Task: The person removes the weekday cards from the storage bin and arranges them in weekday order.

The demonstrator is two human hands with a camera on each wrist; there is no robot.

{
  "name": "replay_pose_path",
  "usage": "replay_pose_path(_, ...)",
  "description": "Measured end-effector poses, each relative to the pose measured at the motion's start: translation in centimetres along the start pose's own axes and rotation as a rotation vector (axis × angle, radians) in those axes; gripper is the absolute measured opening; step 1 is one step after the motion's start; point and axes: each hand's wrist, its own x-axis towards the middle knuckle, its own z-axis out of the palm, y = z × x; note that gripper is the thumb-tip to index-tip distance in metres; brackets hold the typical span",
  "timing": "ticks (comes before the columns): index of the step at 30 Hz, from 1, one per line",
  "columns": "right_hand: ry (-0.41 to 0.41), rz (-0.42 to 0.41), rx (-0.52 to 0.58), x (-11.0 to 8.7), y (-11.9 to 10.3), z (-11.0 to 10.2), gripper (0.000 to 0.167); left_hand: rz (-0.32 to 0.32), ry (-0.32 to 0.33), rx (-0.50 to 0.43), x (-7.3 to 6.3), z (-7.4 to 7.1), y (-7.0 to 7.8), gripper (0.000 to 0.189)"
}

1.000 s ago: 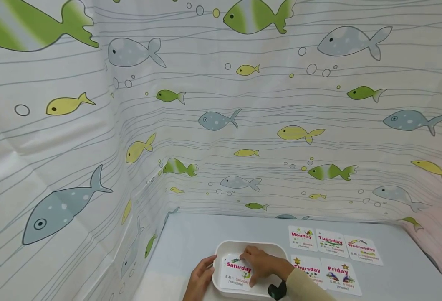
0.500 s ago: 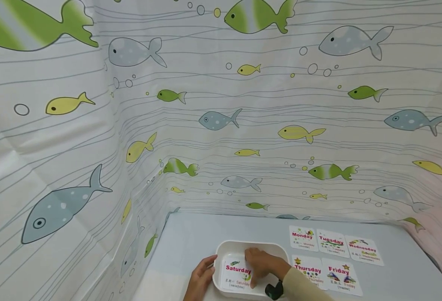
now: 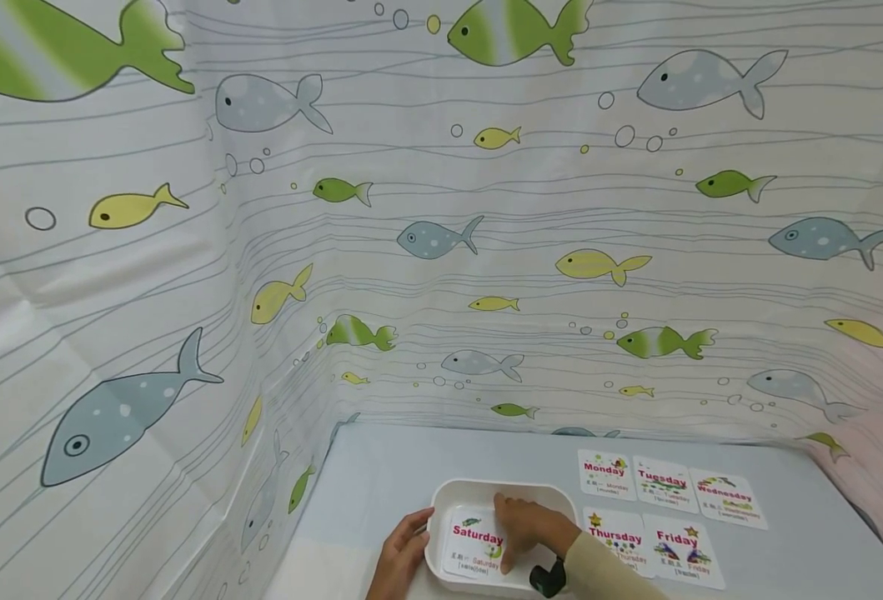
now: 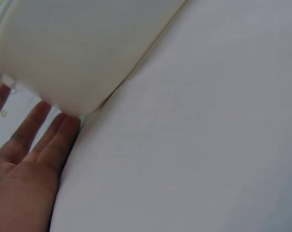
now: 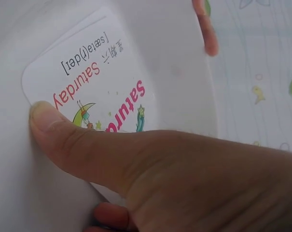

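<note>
A white plastic tray [image 3: 437, 492] stands near the table's front edge. Inside it lies a Saturday card [image 3: 475, 542], with the edge of another card or cards showing beneath in the right wrist view. My right hand [image 3: 534, 527] reaches into the tray and grips the Saturday card [image 5: 83, 79] by its sides. The thumb [image 5: 49, 118] is on one edge; the fingers curl at the opposite side, mostly hidden. My left hand [image 3: 399, 557] touches the tray's left wall from outside. In the left wrist view its fingers [image 4: 56, 140] reach fairly straight to the tray wall [image 4: 78, 58].
Right of the tray lie a Monday card [image 3: 606, 473], a Tuesday card [image 3: 664, 483] and a Wednesday card [image 3: 728, 497] in a row. Nearer are a Thursday card [image 3: 615, 537], partly behind my right arm, and a Friday card [image 3: 683, 550]. A fish-patterned curtain [image 3: 531, 225] surrounds the table.
My right hand has shifted slightly to the right inside the tray. The Saturday card has turned and slid a little under it. The left hand stays at the tray's side.
</note>
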Motion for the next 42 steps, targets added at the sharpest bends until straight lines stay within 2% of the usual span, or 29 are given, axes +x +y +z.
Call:
replay_pose_path(7,0.003,-0.031,0.006,-0.2,0.1,-0.1,0.084,0.02,-0.018,-0.007,-0.1,0.1,0.1,0.052)
replay_pose_path(11,0.005,-0.053,0.038,0.1,0.5,-0.1,0.076,0.01,-0.01,0.0,0.0,0.1,0.1,0.051)
replay_pose_path(16,0.017,-0.065,0.202,0.3,1.2,0.2,0.041,0.02,-0.02,0.001,0.0,0.0,0.0,0.051)
replay_pose_path(19,0.021,-0.07,0.333,0.1,1.4,0.2,0.031,0.026,-0.031,0.001,-0.1,0.0,0.0,0.052)
replay_pose_path(26,0.019,-0.073,0.643,0.1,1.6,0.1,0.024,0.036,-0.045,0.006,0.0,0.0,0.1,0.053)
replay_pose_path(33,0.043,-0.138,0.79,0.5,1.4,0.7,0.016,0.026,-0.022,0.026,0.0,-0.1,0.0,0.051)
replay_pose_path(42,0.105,-0.197,0.978,0.7,0.5,1.3,0.012,0.04,-0.046,0.008,0.0,-0.1,-0.2,0.051)
